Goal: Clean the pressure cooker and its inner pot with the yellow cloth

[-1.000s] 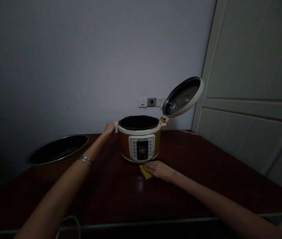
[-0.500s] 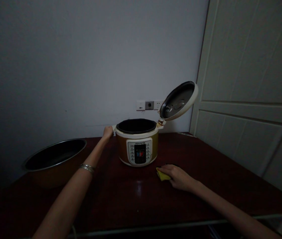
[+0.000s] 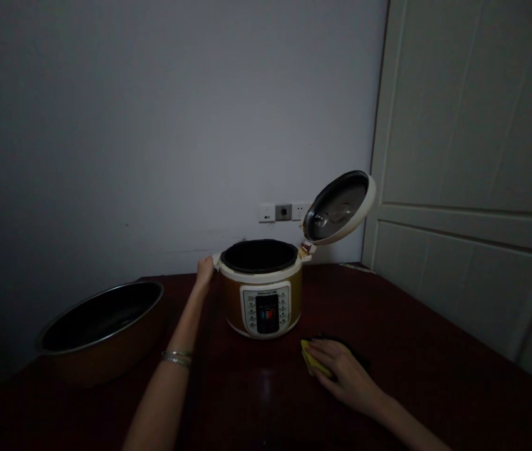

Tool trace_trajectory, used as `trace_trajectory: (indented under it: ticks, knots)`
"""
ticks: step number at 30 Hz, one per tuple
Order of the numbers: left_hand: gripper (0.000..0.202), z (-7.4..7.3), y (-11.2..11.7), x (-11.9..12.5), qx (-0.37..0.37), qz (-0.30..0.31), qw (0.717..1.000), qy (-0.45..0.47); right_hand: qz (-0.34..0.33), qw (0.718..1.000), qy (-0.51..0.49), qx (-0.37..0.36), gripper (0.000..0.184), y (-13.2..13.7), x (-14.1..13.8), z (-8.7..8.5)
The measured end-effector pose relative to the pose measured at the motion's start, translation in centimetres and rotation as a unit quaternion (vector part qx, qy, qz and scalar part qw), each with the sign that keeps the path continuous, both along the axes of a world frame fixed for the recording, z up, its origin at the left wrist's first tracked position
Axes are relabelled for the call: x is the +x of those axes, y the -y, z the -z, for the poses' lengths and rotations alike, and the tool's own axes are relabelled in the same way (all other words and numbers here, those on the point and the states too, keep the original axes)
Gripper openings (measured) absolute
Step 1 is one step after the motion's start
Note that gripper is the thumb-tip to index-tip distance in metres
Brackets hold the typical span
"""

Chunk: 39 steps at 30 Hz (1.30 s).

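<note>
An electric pressure cooker [image 3: 232, 300] with an orange-gold body and a front button panel stands upright on the dark red table. Its round lid [image 3: 338, 210] is hinged up at the right, and the dark pot opening shows. My left hand [image 3: 204, 270] is closed around the white handle on the cooker's left side; the hand hides most of that handle. To the right and in front of the cooker, my right hand [image 3: 341, 369] presses a folded yellow cloth [image 3: 310, 360] on the tabletop. Something dark lies under and behind this hand; I cannot make out what it is.
On the left side of the table sits a large orange-brown pot [image 3: 101, 366] with a dark inside, leaning in view. Wall sockets [image 3: 283, 212] are behind the cooker. A pale panelled door [image 3: 472, 144] borders the table [image 3: 256, 401] on the right.
The view has tilted up, so everything sits lower in it. My right hand has come slightly nearer with the cloth, its fingers flatter over it. My left hand stays at the handle.
</note>
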<state>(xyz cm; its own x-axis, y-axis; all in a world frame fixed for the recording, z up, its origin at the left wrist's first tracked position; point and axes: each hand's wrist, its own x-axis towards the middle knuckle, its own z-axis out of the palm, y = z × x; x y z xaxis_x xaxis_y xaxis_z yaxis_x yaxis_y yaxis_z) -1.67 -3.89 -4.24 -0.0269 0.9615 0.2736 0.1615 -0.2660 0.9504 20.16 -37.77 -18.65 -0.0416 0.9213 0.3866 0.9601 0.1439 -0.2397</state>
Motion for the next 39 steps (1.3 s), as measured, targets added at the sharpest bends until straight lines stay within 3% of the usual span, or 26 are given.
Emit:
trace_trajectory:
  ticks: [3, 17, 24, 33, 39]
  knots:
    - [0.022, 0.2, 0.0, 0.0, 0.001, 0.009, 1.0, 0.013, 0.012, 1.0, 0.008, 0.001, 0.044, 0.0, -0.1, 0.6]
    - [0.021, 0.7, 0.0, -0.2, 0.021, 0.003, 0.999, 0.028, 0.031, 0.998, -0.012, -0.053, 0.047, 0.3, -0.8, -0.8]
    - [0.023, 0.8, -0.6, -0.3, 0.05, -0.005, 0.999, 0.016, 0.03, 0.998, -0.039, -0.039, 0.046, 0.3, -0.3, -0.5]
    - [0.026, 0.9, -0.8, -0.5, 0.067, -0.015, 0.998, -0.011, 0.015, 0.998, -0.035, -0.042, 0.048, 0.3, -0.1, -1.3]
    - [0.028, 0.8, -0.7, -0.7, 0.07, -0.019, 0.997, -0.026, 0.017, 0.993, -0.115, -0.021, 0.047, 0.6, 0.3, -0.4]
